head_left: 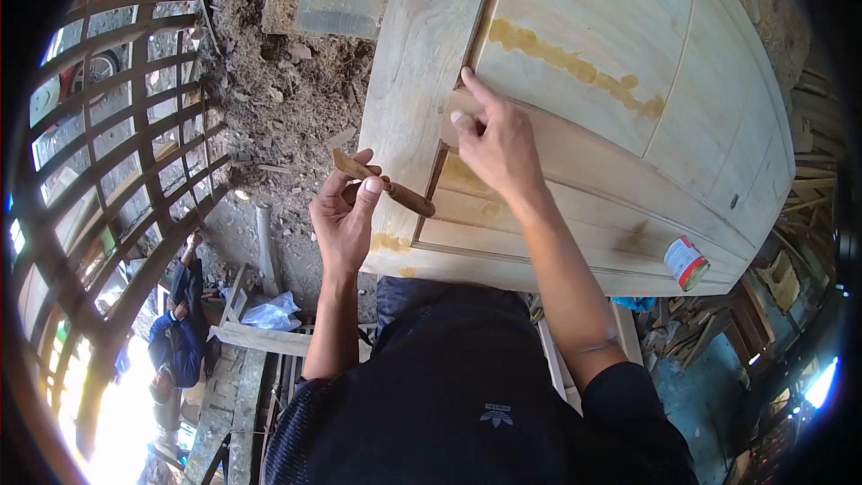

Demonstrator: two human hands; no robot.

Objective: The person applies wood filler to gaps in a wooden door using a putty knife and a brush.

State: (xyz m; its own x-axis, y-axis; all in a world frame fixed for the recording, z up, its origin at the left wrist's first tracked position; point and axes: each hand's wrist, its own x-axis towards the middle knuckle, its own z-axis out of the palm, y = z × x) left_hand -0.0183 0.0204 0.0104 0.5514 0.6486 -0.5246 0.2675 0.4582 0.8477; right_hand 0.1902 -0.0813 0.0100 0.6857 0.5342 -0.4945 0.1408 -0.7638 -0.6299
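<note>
Head view: door [593,139] is seen below both hands.
Left hand [346,208]: tool [410,199] held above door's edge.
Right hand [498,139]: finger and thumb parted, door's groove [479,31] touched.
Groove: probably best felt lightly, tool kept clear.

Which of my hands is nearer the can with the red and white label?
Your right hand. It is over the wooden panel, ahead and to the left of the can; your left hand, holding a wooden-handled tool, is farther left.
</note>
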